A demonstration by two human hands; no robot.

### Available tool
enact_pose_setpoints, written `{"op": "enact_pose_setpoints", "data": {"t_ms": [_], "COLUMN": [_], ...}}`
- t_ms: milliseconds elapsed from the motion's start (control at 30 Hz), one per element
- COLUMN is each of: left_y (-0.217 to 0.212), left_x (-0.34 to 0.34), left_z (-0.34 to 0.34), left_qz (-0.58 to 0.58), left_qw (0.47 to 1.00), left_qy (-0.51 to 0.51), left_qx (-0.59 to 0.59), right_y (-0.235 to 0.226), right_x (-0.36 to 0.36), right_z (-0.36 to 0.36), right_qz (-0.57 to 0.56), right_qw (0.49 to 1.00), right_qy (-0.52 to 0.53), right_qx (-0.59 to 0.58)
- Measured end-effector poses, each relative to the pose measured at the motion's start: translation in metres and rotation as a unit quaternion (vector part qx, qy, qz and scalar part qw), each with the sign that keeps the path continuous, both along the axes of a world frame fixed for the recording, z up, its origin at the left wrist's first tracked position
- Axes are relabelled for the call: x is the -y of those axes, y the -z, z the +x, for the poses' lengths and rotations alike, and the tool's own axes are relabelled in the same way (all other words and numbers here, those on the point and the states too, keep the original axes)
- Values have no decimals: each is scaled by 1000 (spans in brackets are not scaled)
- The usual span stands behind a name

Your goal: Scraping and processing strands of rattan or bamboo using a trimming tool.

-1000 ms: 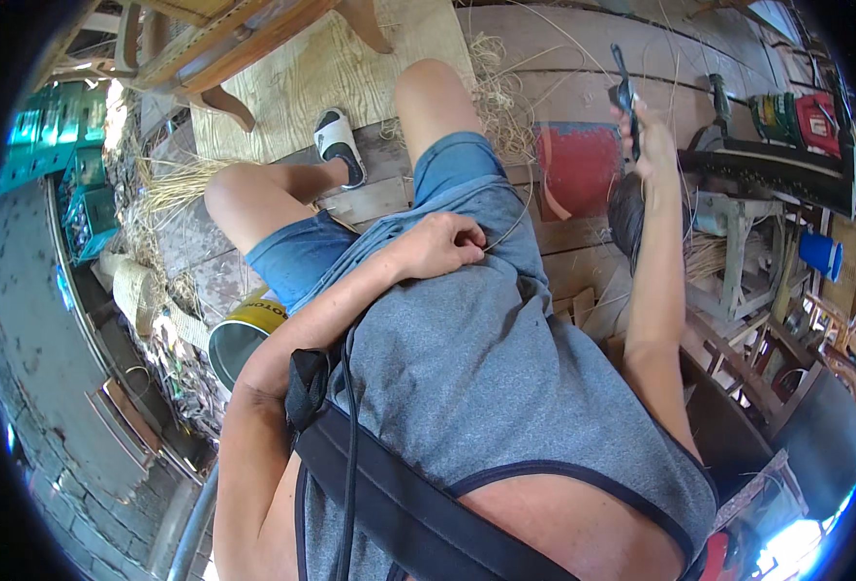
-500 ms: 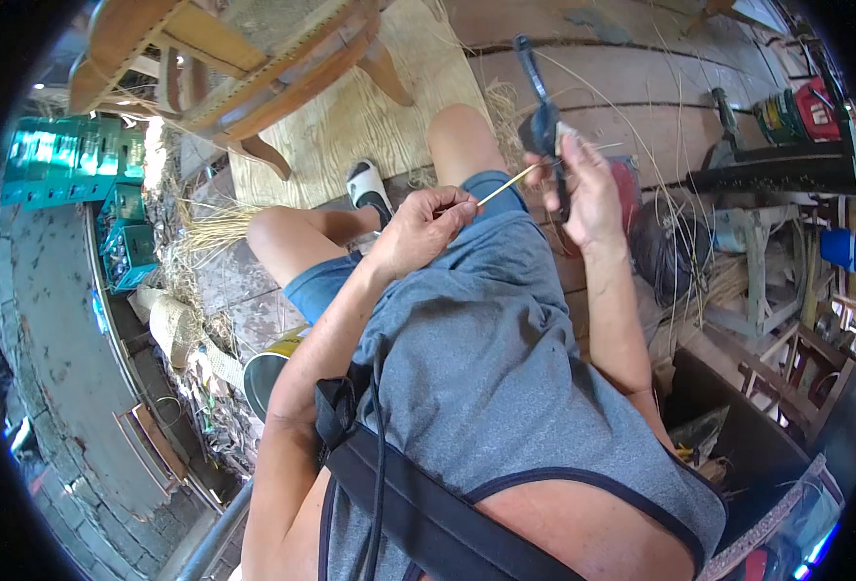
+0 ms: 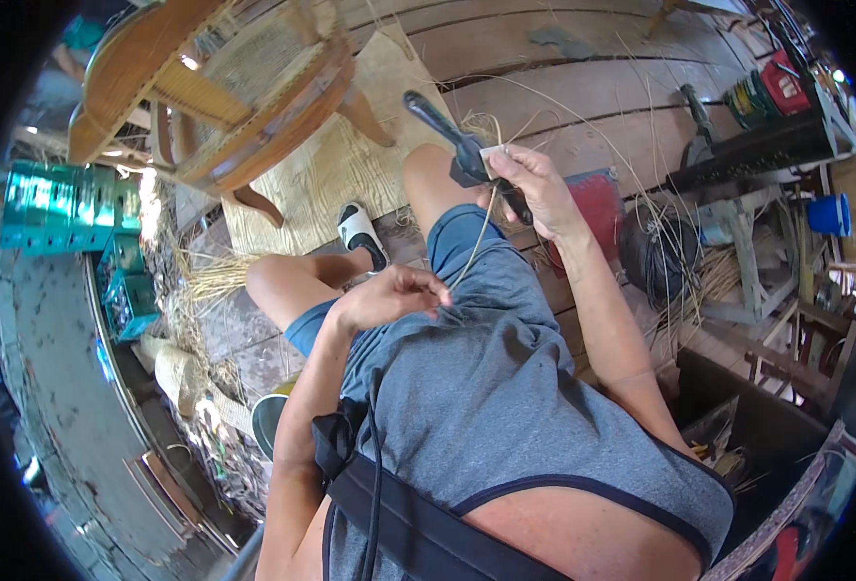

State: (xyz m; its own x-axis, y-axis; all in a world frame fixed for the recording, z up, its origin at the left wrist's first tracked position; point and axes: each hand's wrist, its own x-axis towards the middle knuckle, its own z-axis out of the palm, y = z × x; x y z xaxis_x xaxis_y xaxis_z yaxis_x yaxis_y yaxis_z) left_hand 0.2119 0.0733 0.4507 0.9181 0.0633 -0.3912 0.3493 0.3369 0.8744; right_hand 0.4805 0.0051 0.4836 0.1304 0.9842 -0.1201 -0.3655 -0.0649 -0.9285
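Observation:
A thin pale cane strand (image 3: 475,252) runs in a gentle curve between my two hands, above my lap. My left hand (image 3: 389,298) has its fingers curled, with the strand's near end at the fingertips. Farther forward and to the right, my right hand (image 3: 536,190) grips a dark hand tool (image 3: 467,155) with a long rounded handle; its exact kind does not show. The strand meets the tool beneath my right fingers, where a small pale piece lies under the thumb. My palm hides part of the tool.
A wooden chair with a woven cane seat (image 3: 253,73) stands ahead on a plywood sheet (image 3: 297,198). Loose cane (image 3: 217,281) lies left of my knee. Beside my right arm are a red object (image 3: 588,208) and a dark coil (image 3: 658,254). Teal crates (image 3: 69,208) stand at left.
My left hand has drawn back toward my body and left. My right hand and the tool have shifted left, the tool tilting over. The strand between them is longer and now curves.

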Motion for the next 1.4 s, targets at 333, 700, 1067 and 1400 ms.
{"op": "enact_pose_setpoints", "data": {"t_ms": [333,700,1067,1400], "left_y": [-99,-5,1,-21], "left_x": [-143,-9,3,3], "left_z": [23,113,68,27], "left_qz": [242,-20,-80,120], "left_qw": [871,960,938,946], "left_qy": [-426,-275,-330,-265], "left_qx": [-43,-51,-62,-140], "right_y": [-75,44,33,28], "right_x": [30,43,21,10], "right_z": [156,-22,-46,-77], "right_qz": [95,-157,-136,-26], "right_qw": [919,931,952,932], "right_qy": [382,181,44,-6], "right_qx": [22,274,271,361]}}
